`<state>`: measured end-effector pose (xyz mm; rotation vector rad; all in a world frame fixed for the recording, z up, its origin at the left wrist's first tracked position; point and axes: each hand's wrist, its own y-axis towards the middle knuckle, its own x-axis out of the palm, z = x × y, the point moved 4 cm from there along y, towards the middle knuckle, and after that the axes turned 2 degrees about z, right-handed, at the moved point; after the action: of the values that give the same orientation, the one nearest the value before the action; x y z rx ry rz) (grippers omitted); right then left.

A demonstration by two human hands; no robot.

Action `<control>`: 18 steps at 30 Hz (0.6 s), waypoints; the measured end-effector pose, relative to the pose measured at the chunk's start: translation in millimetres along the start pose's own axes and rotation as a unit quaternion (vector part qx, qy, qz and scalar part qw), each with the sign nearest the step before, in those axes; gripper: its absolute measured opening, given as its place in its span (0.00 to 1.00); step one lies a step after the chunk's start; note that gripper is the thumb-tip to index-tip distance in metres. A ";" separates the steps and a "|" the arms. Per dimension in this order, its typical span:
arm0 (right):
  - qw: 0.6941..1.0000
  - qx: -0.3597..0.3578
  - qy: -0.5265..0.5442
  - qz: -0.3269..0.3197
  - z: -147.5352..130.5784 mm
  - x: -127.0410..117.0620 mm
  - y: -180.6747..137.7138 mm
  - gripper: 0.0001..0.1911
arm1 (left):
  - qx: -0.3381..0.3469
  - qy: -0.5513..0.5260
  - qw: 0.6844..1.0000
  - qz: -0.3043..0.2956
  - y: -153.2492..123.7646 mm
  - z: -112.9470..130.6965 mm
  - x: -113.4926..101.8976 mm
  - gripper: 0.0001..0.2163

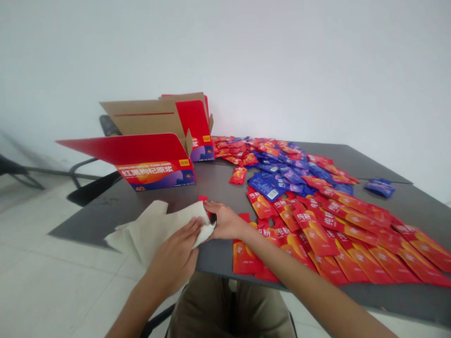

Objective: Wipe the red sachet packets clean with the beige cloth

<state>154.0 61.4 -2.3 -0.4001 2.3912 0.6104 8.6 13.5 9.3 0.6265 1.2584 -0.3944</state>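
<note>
A cream cloth bag (155, 227) lies over the near left edge of the dark grey table (214, 183). My left hand (174, 256) rests on the bag near its mouth, fingers pressed on the fabric. My right hand (225, 220) pinches the bag's opening together with a red sachet (203, 199) that pokes up from it. Just right of that hand begins a spread of red sachets (317, 234).
Blue sachets (282, 176) lie mixed among the red ones at the middle and far side, and a few blue ones (380, 187) sit apart at the right. Two open red cardboard boxes (155, 162) stand at the far left. A dark chair (91, 185) stands behind them.
</note>
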 end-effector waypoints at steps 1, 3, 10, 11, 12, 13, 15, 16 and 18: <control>1.000 -0.004 0.002 0.000 -1.3 -0.6 -0.2 0.42 | -0.005 -0.002 1.000 0.003 3.1 -0.3 -0.5 0.24; 1.000 -0.002 0.010 0.004 -5.7 -3.7 -1.0 0.39 | -0.028 -0.015 0.999 0.007 19.6 -5.7 -1.9 0.23; 1.000 0.015 -0.002 0.003 -4.8 -3.0 -1.8 0.40 | -0.029 -0.021 0.999 0.015 19.4 -9.7 -0.1 0.24; 1.000 0.015 -0.012 0.001 -1.9 -1.1 -1.3 0.42 | -0.013 -0.021 1.000 0.013 8.9 -6.0 0.6 0.24; 1.000 0.018 -0.021 0.002 0.9 0.4 -0.8 0.44 | -0.008 -0.021 1.000 0.016 0.4 -3.4 0.3 0.24; 0.999 0.022 -0.027 0.002 2.8 1.3 -0.6 0.46 | -0.003 -0.024 1.000 0.013 -4.4 -1.6 -0.2 0.24; 0.999 0.025 -0.030 0.000 3.5 1.3 -0.8 0.48 | -0.018 -0.026 0.999 0.011 0.2 -3.4 -2.3 0.24; 0.999 0.028 -0.026 -0.001 2.6 0.3 -1.0 0.47 | -0.028 -0.026 0.999 0.007 8.4 -6.5 -3.0 0.23; 0.999 0.032 -0.011 -0.001 -0.3 -2.4 -1.6 0.45 | -0.057 -0.012 0.998 0.005 28.2 -15.4 -4.3 0.23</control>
<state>156.3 60.2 -1.1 -0.3674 2.3831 0.5323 12.7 44.8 16.9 0.5288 1.2463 -0.3186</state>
